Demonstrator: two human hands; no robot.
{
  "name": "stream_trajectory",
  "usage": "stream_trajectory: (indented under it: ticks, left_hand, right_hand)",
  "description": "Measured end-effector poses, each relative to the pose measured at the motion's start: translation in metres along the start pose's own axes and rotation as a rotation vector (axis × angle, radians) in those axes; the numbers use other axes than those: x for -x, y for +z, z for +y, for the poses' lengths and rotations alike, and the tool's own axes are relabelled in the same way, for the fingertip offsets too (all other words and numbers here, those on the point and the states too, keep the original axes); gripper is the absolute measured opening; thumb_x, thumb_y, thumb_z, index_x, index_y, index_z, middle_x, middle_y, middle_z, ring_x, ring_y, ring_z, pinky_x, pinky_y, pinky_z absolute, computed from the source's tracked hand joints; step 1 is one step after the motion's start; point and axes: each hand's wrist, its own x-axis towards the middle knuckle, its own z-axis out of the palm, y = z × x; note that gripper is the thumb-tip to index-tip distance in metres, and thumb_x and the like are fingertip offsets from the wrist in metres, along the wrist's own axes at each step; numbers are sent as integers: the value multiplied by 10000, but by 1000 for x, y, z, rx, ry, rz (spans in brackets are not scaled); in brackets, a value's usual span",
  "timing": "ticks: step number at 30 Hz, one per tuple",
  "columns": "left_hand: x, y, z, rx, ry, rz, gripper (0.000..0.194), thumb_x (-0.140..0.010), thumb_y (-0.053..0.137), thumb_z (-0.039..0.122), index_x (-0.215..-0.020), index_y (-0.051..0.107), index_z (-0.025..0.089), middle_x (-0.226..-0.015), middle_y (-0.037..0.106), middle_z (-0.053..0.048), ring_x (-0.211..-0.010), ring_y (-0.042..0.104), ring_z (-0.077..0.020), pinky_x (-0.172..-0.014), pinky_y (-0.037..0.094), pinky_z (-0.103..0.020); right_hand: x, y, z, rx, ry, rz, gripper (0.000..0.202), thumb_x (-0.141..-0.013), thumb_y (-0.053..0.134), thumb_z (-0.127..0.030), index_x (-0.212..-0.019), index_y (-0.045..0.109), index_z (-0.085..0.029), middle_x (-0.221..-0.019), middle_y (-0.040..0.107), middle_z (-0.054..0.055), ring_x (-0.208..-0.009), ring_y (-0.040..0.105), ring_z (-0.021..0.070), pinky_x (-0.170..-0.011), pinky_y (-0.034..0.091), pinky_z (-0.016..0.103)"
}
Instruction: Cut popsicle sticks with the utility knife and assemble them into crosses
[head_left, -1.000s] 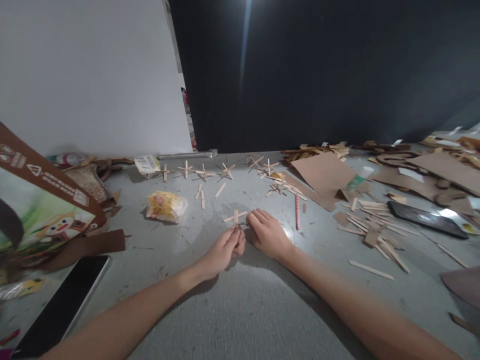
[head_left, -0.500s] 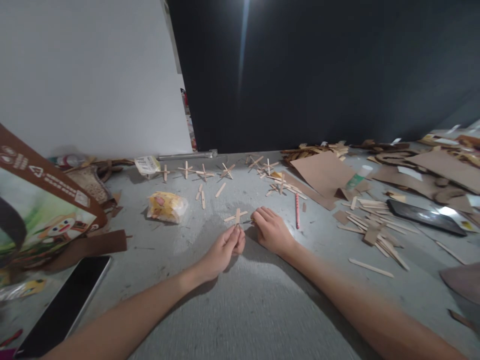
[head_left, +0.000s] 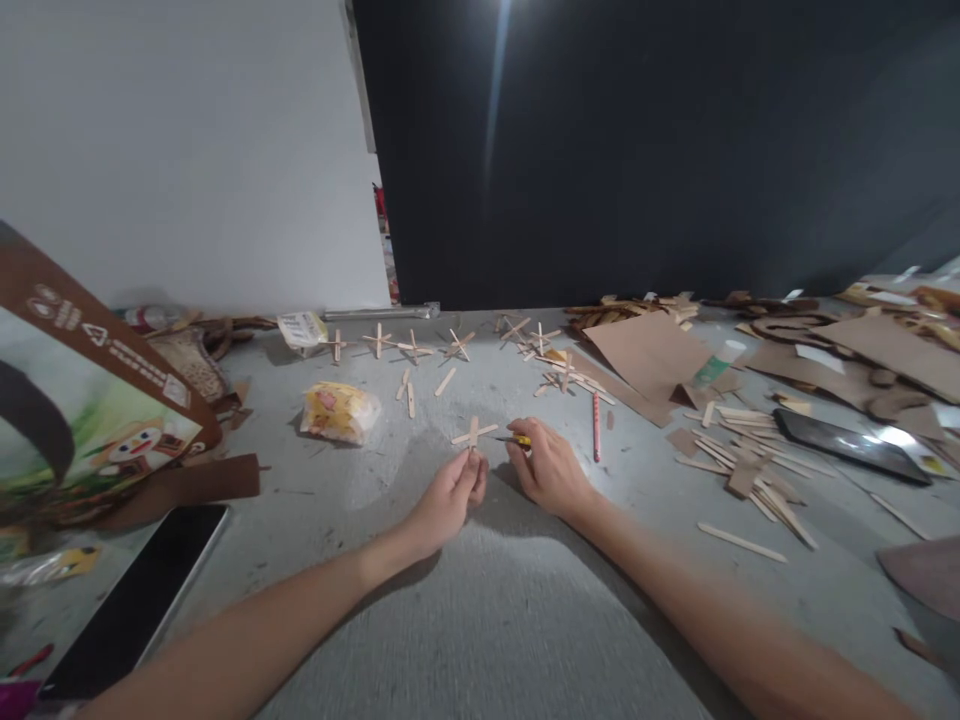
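Pinched in my left hand (head_left: 454, 492) is the lower end of a small cross of wooden sticks (head_left: 474, 432), held above the grey surface. My right hand (head_left: 549, 464) is closed on a thin tool with a yellow handle (head_left: 522, 440). The tool's narrow dark tip points left, at the right arm of the cross; whether they touch is hard to tell. A few loose short sticks (head_left: 445, 382) lie beyond my hands, and a row of crossed sticks (head_left: 379, 341) stands behind them.
A yellow packet (head_left: 340, 412) lies left of centre. A phone (head_left: 139, 600) and a printed bag (head_left: 112, 400) are at the left. To the right are a red-patterned stick (head_left: 596, 427), a stick pile (head_left: 757, 470), cardboard (head_left: 649, 355), a glue stick (head_left: 718, 364) and a dark device (head_left: 851, 445).
The yellow handle now shows in my right hand, whose fingers have shifted slightly. The cross in my left hand has hardly moved. The whole view has swung a little to the left.
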Motion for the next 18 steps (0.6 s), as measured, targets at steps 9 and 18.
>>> stream_trajectory:
  ticks: [9, 18]
  left_hand:
    - [1, 0, -2, 20, -22, 5, 614, -960, 419, 821, -802, 420, 227, -649, 320, 77, -592, 271, -116, -574, 237, -289]
    - [2, -1, -3, 17, -33, -24, 573, -1011, 378, 755, -795, 412, 226, -640, 316, 74, -578, 271, -116, -576, 228, -293]
  right_hand:
    - [-3, -3, 2, 47, -145, -107, 183, -1078, 397, -157, -1101, 570, -215, -868, 630, 59, -746, 598, 202, -689, 482, 295]
    - [-2, -3, 3, 48, -171, -152, 210, -1064, 404, -143, -1093, 602, -209, -872, 623, 69, -758, 566, 211, -687, 447, 308]
